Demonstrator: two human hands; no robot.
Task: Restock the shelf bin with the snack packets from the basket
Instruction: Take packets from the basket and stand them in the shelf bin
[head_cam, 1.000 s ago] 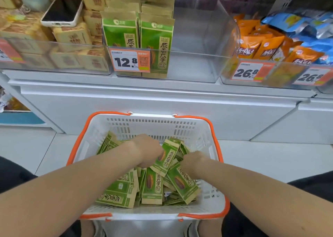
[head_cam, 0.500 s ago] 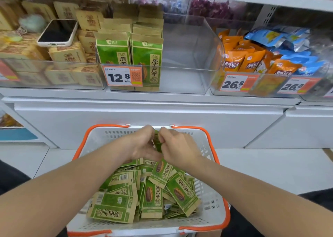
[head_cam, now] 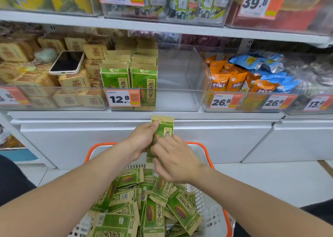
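Observation:
A green and tan snack packet (head_cam: 164, 127) stands upright between both hands above the basket. My left hand (head_cam: 142, 139) grips its left edge near the top. My right hand (head_cam: 173, 157) pinches its lower right side. Several more green packets (head_cam: 151, 206) lie piled in the white basket with the orange rim (head_cam: 207, 152). On the shelf above, the clear bin (head_cam: 178, 99) with the 12.8 price tag holds two rows of the same packets (head_cam: 129, 78) on its left side; its right side is bare.
A phone (head_cam: 67, 63) lies on tan packets in the left bin. Orange and blue packets (head_cam: 248, 78) fill the bin to the right. A higher shelf (head_cam: 162, 25) overhangs the bins. White cabinet fronts (head_cam: 90, 139) stand behind the basket.
Both hands rose from the pile in the basket, bringing one green packet upright toward the shelf. The view tilted upward, showing the higher shelf.

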